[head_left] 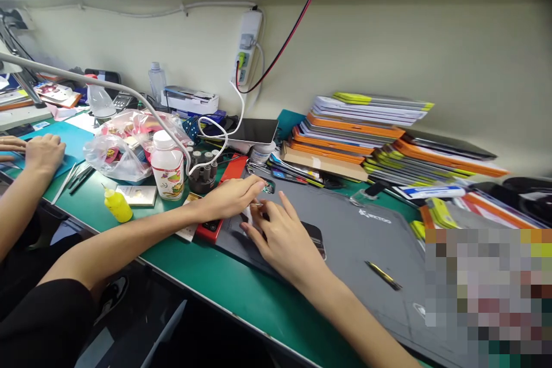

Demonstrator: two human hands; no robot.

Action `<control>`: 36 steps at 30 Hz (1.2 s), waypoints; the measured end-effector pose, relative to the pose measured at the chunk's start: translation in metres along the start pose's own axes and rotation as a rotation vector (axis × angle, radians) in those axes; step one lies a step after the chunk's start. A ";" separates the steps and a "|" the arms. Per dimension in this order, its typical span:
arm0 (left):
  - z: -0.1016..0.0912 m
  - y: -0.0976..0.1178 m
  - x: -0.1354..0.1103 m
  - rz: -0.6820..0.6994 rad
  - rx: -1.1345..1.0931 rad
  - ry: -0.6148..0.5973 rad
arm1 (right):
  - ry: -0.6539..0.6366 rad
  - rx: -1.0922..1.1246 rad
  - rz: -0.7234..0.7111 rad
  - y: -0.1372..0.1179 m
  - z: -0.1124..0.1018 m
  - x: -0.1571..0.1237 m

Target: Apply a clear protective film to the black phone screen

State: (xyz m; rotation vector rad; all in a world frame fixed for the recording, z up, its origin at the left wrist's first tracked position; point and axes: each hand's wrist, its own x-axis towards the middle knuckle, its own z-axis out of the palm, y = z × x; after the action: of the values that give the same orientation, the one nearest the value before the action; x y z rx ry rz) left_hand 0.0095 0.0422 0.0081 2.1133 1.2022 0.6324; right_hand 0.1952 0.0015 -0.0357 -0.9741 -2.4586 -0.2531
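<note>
Above the grey mat (345,253), my left hand (233,198) reaches in from the left with its fingers pressed together. Its fingertips meet those of my right hand (282,241), which are curled in a pinch with the index finger raised. Whatever lies between the fingertips is too small and covered to name. Just beyond my left fingertips shows a dark piece with a rounded corner (269,186), mostly hidden. A black phone-like slab (315,237) lies on the mat, partly behind my right hand. Left of it, a red device (209,231) sits under my left wrist.
Gold tweezers-like tool (383,275) lies on the mat at right. A white bottle (167,167), yellow dropper bottle (117,206) and plastic bag (118,155) stand left. Flat packages (353,132) are stacked behind. Another person's hand (45,152) rests far left. A white cable (142,100) hangs across.
</note>
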 end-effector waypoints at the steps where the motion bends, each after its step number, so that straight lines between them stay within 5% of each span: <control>1: 0.000 0.000 0.000 0.008 0.016 -0.002 | 0.000 0.006 -0.002 -0.002 -0.001 0.001; 10: 0.002 -0.008 0.005 0.144 0.228 -0.032 | 0.036 -0.006 -0.010 -0.026 -0.018 -0.027; 21: 0.006 -0.013 0.002 0.417 0.369 -0.134 | 0.115 -0.009 0.233 0.038 -0.039 -0.120; 29: 0.003 -0.019 0.009 0.427 0.438 -0.163 | 0.199 0.023 0.421 0.024 -0.049 -0.113; 36: 0.001 -0.019 0.014 0.383 0.480 -0.198 | 0.216 0.014 0.588 0.066 -0.072 -0.104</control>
State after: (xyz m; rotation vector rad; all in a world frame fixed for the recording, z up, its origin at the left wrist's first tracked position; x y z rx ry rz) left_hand 0.0053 0.0615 -0.0048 2.7734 0.9071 0.2957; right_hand 0.3320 -0.0366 -0.0250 -1.5188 -1.8798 -0.1301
